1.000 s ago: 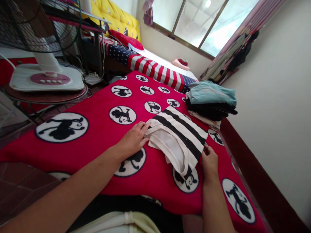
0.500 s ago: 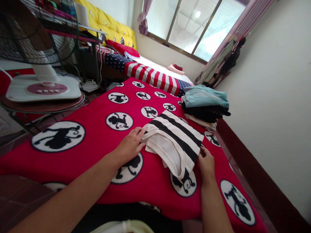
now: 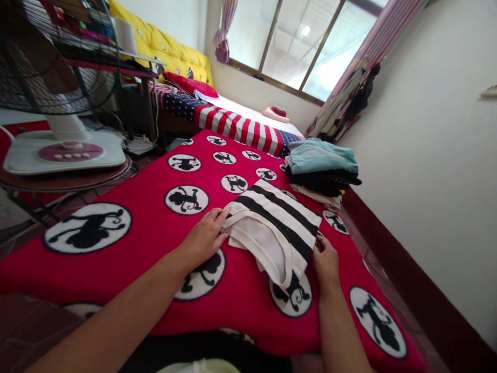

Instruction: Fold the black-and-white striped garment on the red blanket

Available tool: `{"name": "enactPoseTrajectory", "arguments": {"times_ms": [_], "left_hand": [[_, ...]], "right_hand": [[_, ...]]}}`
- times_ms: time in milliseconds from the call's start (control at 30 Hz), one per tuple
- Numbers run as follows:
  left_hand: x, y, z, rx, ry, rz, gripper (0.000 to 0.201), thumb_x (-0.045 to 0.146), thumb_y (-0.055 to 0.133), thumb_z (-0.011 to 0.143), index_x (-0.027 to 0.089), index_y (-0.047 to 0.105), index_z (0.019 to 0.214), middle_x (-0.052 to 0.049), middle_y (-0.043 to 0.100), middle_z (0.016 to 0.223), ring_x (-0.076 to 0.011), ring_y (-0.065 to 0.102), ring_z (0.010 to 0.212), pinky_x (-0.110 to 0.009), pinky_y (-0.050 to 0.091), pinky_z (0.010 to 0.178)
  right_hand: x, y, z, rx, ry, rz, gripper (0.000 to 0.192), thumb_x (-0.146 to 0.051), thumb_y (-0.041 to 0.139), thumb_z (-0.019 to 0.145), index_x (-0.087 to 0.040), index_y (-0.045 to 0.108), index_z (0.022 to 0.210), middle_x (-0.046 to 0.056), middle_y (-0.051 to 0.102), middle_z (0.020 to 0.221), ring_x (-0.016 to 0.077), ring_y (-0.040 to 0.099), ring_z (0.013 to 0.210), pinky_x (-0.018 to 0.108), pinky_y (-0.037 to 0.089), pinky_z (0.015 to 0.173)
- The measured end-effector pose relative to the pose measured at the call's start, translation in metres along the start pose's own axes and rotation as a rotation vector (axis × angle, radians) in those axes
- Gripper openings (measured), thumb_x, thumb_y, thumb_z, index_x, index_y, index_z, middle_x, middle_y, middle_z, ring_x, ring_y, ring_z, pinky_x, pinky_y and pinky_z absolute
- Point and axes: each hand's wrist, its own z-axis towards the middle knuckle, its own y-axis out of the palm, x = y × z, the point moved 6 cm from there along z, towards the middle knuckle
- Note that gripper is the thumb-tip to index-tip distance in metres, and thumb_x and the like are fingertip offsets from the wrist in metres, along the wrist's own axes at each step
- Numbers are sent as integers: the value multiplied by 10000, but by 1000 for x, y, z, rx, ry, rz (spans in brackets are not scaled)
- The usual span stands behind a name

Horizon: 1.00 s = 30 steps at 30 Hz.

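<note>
Both hands, left hand [image 3: 204, 237] and right hand [image 3: 325, 262], are lying open against the folded black-and-white striped cotton shirt [image 3: 276, 228], gripping nothing, and are best pressing evenly to keep edges aligned.

Two bare forearms in view, no sleeves reaching the wrists or elbows. Left hand [image 3: 202, 239]: no ring, no watch, no bracelet-type band seen; fingers bare, nails short and unpainted as far as can be told. Right hand [image 3: 325, 262]: back of hand showing, wrist bare too, no jewellery visible. At the bottom edge of the frame, a pale cream garment [image 3: 198, 367] with a seam or rib, over dark black fabric [image 3: 186, 349] across the lap. Rest of the body out of view.
</note>
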Motion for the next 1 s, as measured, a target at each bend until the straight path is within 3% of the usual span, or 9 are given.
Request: {"name": "enactPoseTrajectory", "arguments": {"times_ms": [1000], "left_hand": [[1, -1, 0, -13, -13, -2, 578, 175, 553, 831, 144, 407, 1390, -135, 487, 1281, -269, 490, 1179, -439, 433, 1040]], "right_hand": [[-1, 0, 0, -7, -14, -1, 450, -399, 581, 676, -132, 649, 1031, 145, 700, 991, 277, 672, 867, 412, 524, 811]]}}
